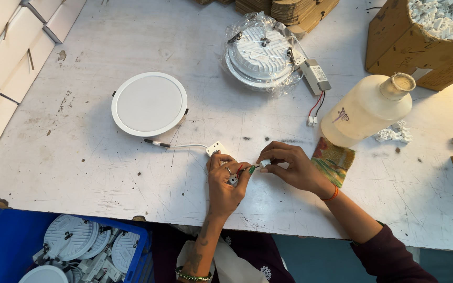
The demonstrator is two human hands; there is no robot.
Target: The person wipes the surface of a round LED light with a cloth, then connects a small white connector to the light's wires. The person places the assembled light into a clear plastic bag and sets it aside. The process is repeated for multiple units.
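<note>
**White fittings, counted across a scarred bench**

White discs fill the blue crate (132,246) at the near left edge: at least four round lamp backs (69,237) lie in it, overlapping, so an exact count cannot be told.

Just beyond, on the scratched white table (106,173), two hands meet near the middle. The left hand (225,181) is closed, its fingertips pinching thin wires and pressing on a small white driver box (217,150) that lies under it. The right hand (289,165) is closed too, thumb and forefinger nipping one small white connector block (265,163) at the wire ends, touching the left fingertips. One orange thread circles the right wrist; one beaded bracelet sits on the left forearm.

From the driver box one white cable (184,145) runs left to one round white panel light (149,104), lying face up, well apart from the hands.

Right of the hands lies one patterned cloth (334,160), and on its far edge stands one frosted plastic bottle (365,110), tilted in view. A few loose white connectors (394,133) lie just right of it.

Farther off, one more lamp in clear plastic wrap (262,55) lies back up, its own driver (315,76) and red and black wires beside it. At the far right, one cardboard box (420,42) is heaped with white connectors. Flat cardboard pieces (289,10) are stacked at the far edge, and white cartons (6,47) line the far left.
</note>
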